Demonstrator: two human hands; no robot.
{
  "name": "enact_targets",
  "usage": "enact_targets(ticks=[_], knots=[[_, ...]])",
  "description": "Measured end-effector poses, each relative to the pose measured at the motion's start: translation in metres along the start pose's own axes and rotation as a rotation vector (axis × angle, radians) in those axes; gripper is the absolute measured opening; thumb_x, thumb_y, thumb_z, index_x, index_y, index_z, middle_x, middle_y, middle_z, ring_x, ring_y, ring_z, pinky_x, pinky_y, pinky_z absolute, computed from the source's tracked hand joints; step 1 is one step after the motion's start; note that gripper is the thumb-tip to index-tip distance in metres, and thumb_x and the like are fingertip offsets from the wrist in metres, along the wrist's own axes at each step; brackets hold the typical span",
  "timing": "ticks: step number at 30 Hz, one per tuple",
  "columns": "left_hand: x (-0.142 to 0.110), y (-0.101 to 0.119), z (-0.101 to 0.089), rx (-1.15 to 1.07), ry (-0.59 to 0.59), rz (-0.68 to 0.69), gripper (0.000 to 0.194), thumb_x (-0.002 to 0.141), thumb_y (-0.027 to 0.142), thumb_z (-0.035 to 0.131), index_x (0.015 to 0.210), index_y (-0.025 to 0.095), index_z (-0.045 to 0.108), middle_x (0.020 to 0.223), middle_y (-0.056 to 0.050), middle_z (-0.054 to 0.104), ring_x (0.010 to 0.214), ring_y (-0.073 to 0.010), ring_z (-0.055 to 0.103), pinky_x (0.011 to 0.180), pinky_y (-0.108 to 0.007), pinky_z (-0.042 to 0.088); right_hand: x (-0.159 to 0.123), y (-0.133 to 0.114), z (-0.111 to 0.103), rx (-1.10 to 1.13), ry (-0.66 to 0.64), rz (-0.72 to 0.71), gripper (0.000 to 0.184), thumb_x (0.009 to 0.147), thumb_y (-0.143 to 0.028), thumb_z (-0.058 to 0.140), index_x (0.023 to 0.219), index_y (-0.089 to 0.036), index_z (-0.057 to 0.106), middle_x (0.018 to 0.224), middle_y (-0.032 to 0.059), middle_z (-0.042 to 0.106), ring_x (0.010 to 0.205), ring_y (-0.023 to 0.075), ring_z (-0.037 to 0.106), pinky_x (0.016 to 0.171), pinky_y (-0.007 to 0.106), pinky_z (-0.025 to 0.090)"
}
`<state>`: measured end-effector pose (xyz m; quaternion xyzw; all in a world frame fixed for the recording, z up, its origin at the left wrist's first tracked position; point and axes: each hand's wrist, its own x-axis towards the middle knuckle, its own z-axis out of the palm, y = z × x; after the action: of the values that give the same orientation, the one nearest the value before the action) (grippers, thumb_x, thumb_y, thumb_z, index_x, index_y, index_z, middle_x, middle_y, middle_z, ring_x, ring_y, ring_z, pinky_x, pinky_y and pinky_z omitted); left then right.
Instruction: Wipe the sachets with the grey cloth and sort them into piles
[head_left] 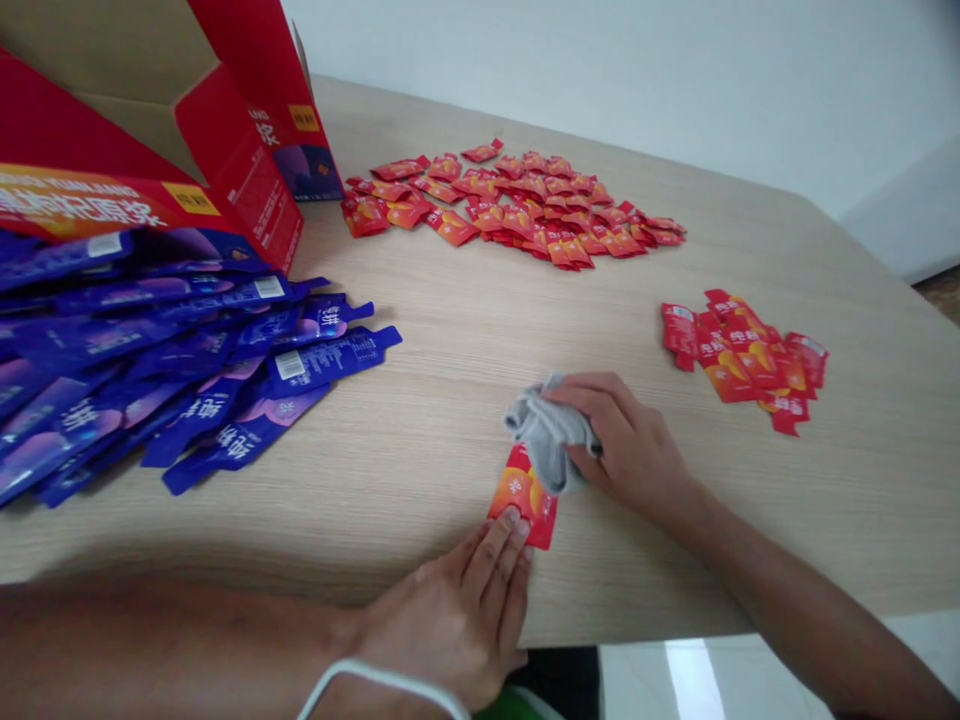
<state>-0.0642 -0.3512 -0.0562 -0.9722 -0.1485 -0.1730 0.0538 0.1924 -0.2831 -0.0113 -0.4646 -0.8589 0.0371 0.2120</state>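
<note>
A red and orange sachet (517, 488) lies flat on the table near its front edge. The fingertips of my left hand (469, 610) rest on the sachet's lower end, stretched out and pressing it down. In my right hand (634, 440) a crumpled grey cloth (551, 435) is gripped, and it covers the sachet's upper end. The sachet's far right corner is hidden under the cloth. A white cord (382, 680) crosses my left wrist.
To the right lies a small pile of red sachets (742, 350); a larger heap of them (517, 205) spreads at the back. On the left, many blue-purple pouches (247, 400) are stacked before an open red carton (255, 190). A pale wall (637, 80) borders the wooden table (420, 420).
</note>
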Motion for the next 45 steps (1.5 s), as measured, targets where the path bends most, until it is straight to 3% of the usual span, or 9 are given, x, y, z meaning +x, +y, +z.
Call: enact_targets(ticks=[4, 7, 12, 17, 24, 31, 35, 40, 45], knots=[[-0.001, 0.004, -0.001, -0.039, -0.047, -0.023, 0.05, 0.101, 0.048, 0.054, 0.117, 0.003, 0.069, 0.11, -0.019, 0.076, 0.098, -0.0293, 0.072, 0.087, -0.041, 0.053, -0.014, -0.036, 0.017, 0.055, -0.212, -0.207, 0.028, 0.1, -0.02, 0.047, 0.124, -0.024, 0.061, 0.116, 0.0071, 0.069, 0.102, 0.0194, 0.068, 0.082, 0.029, 0.058], [0.0, 0.005, -0.002, -0.026, -0.033, -0.009, 0.049, 0.102, 0.045, 0.053, 0.12, 0.002, 0.068, 0.116, -0.02, 0.074, 0.11, -0.0317, 0.069, 0.096, -0.043, 0.051, -0.005, -0.02, 0.027, 0.038, -0.282, -0.139, 0.026, 0.098, -0.019, 0.052, 0.122, -0.023, 0.063, 0.117, 0.0072, 0.069, 0.101, 0.0195, 0.068, 0.08, 0.029, 0.059], [0.002, 0.001, -0.004, 0.019, -0.024, 0.022, 0.051, 0.104, 0.044, 0.051, 0.123, 0.0, 0.066, 0.12, -0.022, 0.072, 0.119, -0.032, 0.067, 0.104, -0.044, 0.048, 0.013, 0.035, 0.012, -0.137, -0.165, 0.114, 0.031, 0.096, -0.02, 0.054, 0.127, -0.022, 0.058, 0.126, 0.0114, 0.064, 0.11, 0.0242, 0.065, 0.085, 0.035, 0.059], [0.002, 0.001, -0.006, 0.015, -0.025, 0.023, 0.053, 0.103, 0.045, 0.051, 0.124, -0.001, 0.067, 0.12, -0.023, 0.072, 0.119, -0.0332, 0.067, 0.103, -0.044, 0.049, -0.004, 0.013, -0.006, -0.031, 0.137, 0.004, 0.039, 0.097, -0.029, 0.055, 0.135, -0.021, 0.054, 0.126, 0.0131, 0.063, 0.116, 0.0265, 0.062, 0.092, 0.039, 0.057], [0.001, 0.003, -0.007, -0.008, -0.045, 0.014, 0.048, 0.103, 0.044, 0.053, 0.119, 0.002, 0.069, 0.115, -0.019, 0.074, 0.106, -0.0304, 0.071, 0.091, -0.041, 0.056, -0.011, -0.024, 0.027, 0.073, -0.212, -0.217, 0.028, 0.096, -0.014, 0.054, 0.121, -0.021, 0.064, 0.114, 0.0067, 0.07, 0.1, 0.0179, 0.068, 0.081, 0.029, 0.058], [0.001, 0.0, -0.005, -0.008, -0.028, 0.013, 0.052, 0.103, 0.046, 0.052, 0.125, 0.001, 0.067, 0.121, -0.02, 0.072, 0.121, -0.0331, 0.066, 0.105, -0.044, 0.048, 0.01, 0.041, 0.01, -0.132, -0.115, 0.124, 0.037, 0.093, -0.017, 0.057, 0.13, -0.02, 0.058, 0.127, 0.0124, 0.063, 0.112, 0.0253, 0.064, 0.084, 0.035, 0.06], [0.001, 0.0, -0.006, 0.007, -0.008, 0.037, 0.053, 0.101, 0.046, 0.056, 0.124, -0.001, 0.066, 0.12, -0.022, 0.072, 0.12, -0.0355, 0.066, 0.104, -0.046, 0.048, -0.004, 0.015, -0.001, -0.015, 0.068, -0.002, 0.038, 0.097, -0.023, 0.052, 0.135, -0.021, 0.054, 0.127, 0.0128, 0.062, 0.118, 0.0249, 0.062, 0.092, 0.036, 0.057], [0.001, 0.002, -0.007, -0.023, -0.053, 0.0, 0.044, 0.101, 0.042, 0.056, 0.117, 0.004, 0.07, 0.109, -0.017, 0.076, 0.094, -0.0279, 0.073, 0.079, -0.039, 0.055, -0.019, -0.032, 0.02, 0.078, -0.119, -0.257, 0.027, 0.1, -0.017, 0.048, 0.124, -0.021, 0.061, 0.113, 0.0066, 0.069, 0.098, 0.0174, 0.067, 0.08, 0.028, 0.057], [0.002, 0.001, -0.007, -0.002, -0.019, 0.014, 0.053, 0.102, 0.047, 0.055, 0.123, 0.001, 0.067, 0.119, -0.021, 0.073, 0.118, -0.0337, 0.066, 0.103, -0.045, 0.048, -0.002, -0.004, 0.032, 0.036, -0.213, -0.055, 0.033, 0.094, -0.014, 0.056, 0.126, -0.022, 0.06, 0.121, 0.0081, 0.067, 0.107, 0.0192, 0.066, 0.088, 0.03, 0.058]])
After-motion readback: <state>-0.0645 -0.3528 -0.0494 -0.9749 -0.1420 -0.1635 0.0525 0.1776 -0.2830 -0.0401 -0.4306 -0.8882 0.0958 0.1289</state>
